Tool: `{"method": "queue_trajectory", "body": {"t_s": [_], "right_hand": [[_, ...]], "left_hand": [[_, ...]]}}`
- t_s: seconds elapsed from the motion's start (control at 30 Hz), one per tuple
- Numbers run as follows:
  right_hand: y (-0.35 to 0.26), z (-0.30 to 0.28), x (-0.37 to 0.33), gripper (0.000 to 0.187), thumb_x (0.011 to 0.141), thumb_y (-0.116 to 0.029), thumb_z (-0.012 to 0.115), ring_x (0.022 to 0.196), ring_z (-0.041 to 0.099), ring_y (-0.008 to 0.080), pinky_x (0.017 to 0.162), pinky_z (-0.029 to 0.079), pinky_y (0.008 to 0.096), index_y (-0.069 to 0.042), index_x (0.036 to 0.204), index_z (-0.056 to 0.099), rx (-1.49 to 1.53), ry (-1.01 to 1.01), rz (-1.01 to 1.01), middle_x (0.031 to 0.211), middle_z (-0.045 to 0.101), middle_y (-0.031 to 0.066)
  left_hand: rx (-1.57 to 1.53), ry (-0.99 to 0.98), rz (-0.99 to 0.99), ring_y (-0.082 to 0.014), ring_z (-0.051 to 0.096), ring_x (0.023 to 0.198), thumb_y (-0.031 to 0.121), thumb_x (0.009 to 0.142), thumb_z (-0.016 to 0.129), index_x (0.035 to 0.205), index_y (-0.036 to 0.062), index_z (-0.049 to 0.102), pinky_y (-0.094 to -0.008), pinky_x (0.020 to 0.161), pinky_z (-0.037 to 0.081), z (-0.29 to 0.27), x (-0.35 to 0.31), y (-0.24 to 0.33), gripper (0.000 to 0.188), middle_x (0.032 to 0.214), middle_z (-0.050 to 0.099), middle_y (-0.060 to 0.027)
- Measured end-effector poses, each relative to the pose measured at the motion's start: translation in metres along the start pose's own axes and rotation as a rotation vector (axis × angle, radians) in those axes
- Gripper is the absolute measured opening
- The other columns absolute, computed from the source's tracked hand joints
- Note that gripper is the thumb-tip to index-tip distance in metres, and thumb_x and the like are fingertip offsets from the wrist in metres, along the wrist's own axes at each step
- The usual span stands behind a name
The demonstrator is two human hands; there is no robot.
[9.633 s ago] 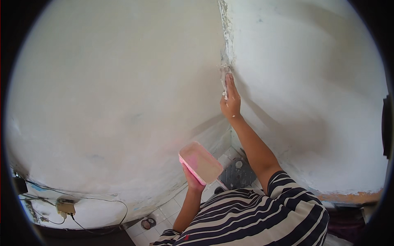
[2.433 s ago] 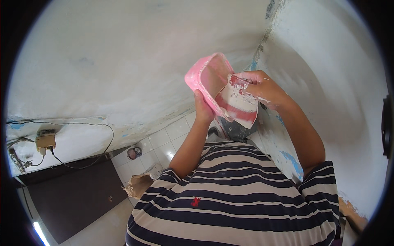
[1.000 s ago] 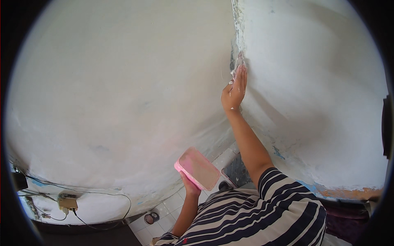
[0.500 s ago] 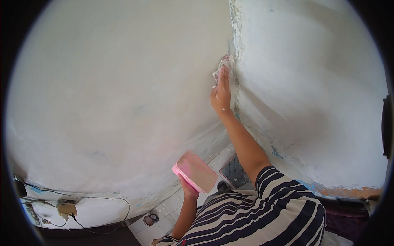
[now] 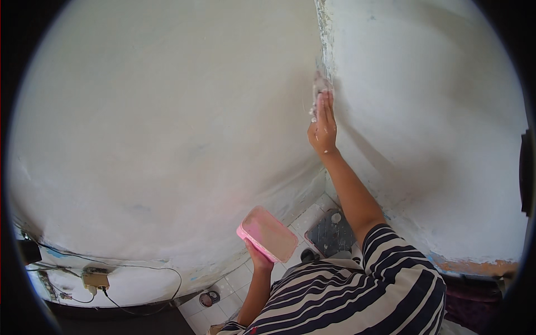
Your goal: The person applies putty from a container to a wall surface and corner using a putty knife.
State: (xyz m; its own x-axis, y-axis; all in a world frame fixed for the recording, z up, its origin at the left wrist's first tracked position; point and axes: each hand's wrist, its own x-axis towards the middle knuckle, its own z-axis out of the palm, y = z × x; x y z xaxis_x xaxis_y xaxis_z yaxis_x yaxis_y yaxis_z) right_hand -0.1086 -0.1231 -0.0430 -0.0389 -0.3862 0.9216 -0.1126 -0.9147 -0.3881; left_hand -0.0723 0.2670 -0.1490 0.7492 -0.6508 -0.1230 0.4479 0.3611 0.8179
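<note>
My right hand (image 5: 323,129) reaches up to the corner where the two walls meet. Its fingers press a flat piece smeared with white paste (image 5: 322,89) against the wall; paste hides most of it, so I cannot tell its exact kind. White specks dot the hand and wrist. Lower down, my left hand (image 5: 259,255) grips a pink plastic tub (image 5: 268,234) from its near left side, tilted so the beige paste in it shows. The left wall (image 5: 167,111) is smooth and pale. Rough, flaking patches run along the corner (image 5: 325,33).
A dark grey patterned square object (image 5: 329,234) lies on the white floor tiles (image 5: 228,304) near the corner. At lower left, a beige socket box (image 5: 95,280) with black cables hangs along the wall. A dark brown surface (image 5: 123,322) borders the lower left. Peeling paint (image 5: 480,265) marks the right wall's base.
My right hand has moved to the right with the paste-smeared piece, closer into the corner. My left hand and the pink tub have stayed nearly in place.
</note>
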Motion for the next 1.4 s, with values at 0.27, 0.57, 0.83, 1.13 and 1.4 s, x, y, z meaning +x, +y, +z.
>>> {"method": "queue_trajectory", "body": {"t_s": [0.27,0.57,0.83,1.13,1.4], "right_hand": [[0.059,0.015,-0.006,0.049,0.084,0.007,0.057,0.137,0.048,0.0395,0.114,0.041,0.0502,-0.006,0.131,0.063,-0.073,-0.257,-0.284,0.141,0.057,0.0147],[0.073,-0.007,-0.066,0.048,0.084,0.004,0.057,0.136,0.049,0.0363,0.114,0.042,0.0493,-0.004,0.131,0.061,0.004,-0.524,-0.298,0.141,0.057,0.0124],[0.055,-0.02,-0.01,0.045,0.083,0.004,0.059,0.132,0.054,0.0351,0.111,0.046,0.0486,-0.005,0.127,0.065,0.011,-0.203,-0.324,0.134,0.062,0.0141],[0.084,-0.009,-0.06,0.047,0.085,0.003,0.06,0.132,0.054,0.034,0.111,0.045,0.0481,-0.007,0.131,0.064,0.017,-0.471,-0.292,0.137,0.061,0.014],[0.054,-0.008,0.012,0.05,0.083,0.007,0.057,0.132,0.054,0.0362,0.11,0.047,0.0473,-0.007,0.13,0.065,0.052,-0.188,-0.285,0.138,0.06,0.015]], "left_hand": [[0.026,0.062,-0.004,-0.0306,0.05,0.134,0.071,0.098,0.038,0.154,0.0157,0.033,-0.0495,0.11,0.045,-0.012,-0.007,-0.012,0.078,0.15,0.047,-0.0095],[-0.024,0.103,-0.104,-0.0302,0.051,0.134,0.071,0.098,0.037,0.153,0.0151,0.035,-0.0484,0.111,0.044,0.005,-0.013,-0.034,0.079,0.149,0.049,-0.0098],[0.004,0.068,-0.099,-0.0295,0.048,0.137,0.071,0.098,0.038,0.154,0.0148,0.034,-0.0473,0.113,0.042,0.03,-0.027,-0.047,0.079,0.152,0.046,-0.009],[-0.022,0.167,-0.075,-0.029,0.047,0.138,0.069,0.1,0.036,0.155,0.0157,0.032,-0.0481,0.114,0.041,0.026,-0.047,-0.055,0.077,0.153,0.045,-0.0084],[-0.024,0.144,-0.055,-0.0295,0.048,0.137,0.069,0.099,0.037,0.155,0.0149,0.033,-0.0477,0.112,0.043,0.037,-0.048,-0.056,0.077,0.151,0.046,-0.0092]]}}
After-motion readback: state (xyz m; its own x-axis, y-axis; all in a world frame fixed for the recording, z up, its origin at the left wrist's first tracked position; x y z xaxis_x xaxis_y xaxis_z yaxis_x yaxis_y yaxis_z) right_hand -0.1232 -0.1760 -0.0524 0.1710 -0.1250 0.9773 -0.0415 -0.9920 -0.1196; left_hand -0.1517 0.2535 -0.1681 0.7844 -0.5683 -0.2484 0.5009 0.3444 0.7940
